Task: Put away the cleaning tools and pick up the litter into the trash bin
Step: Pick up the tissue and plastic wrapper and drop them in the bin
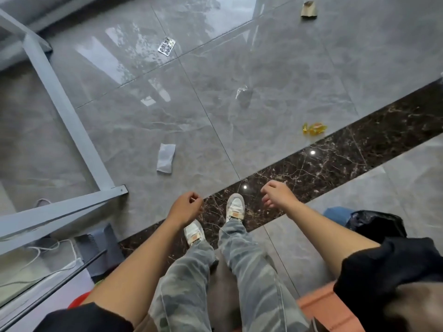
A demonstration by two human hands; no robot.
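Litter lies scattered on the glossy grey floor ahead of me: a white paper packet [165, 158], a yellow wrapper [314, 128], a clear plastic scrap [241, 90], a silver blister pack [166, 46] and a brown cardboard piece [308, 10]. My left hand [185, 208] hangs loosely curled above my feet, holding nothing. My right hand [278, 194] is also loosely curled and empty. A blue trash bin with a black bag [374, 222] stands just behind my right forearm.
A glass-topped table with a grey metal frame [62, 111] fills the left side; cables and a grey box [96, 245] lie beneath it. A dark marble strip [335, 159] crosses the floor diagonally. Something red [79, 299] sits low left.
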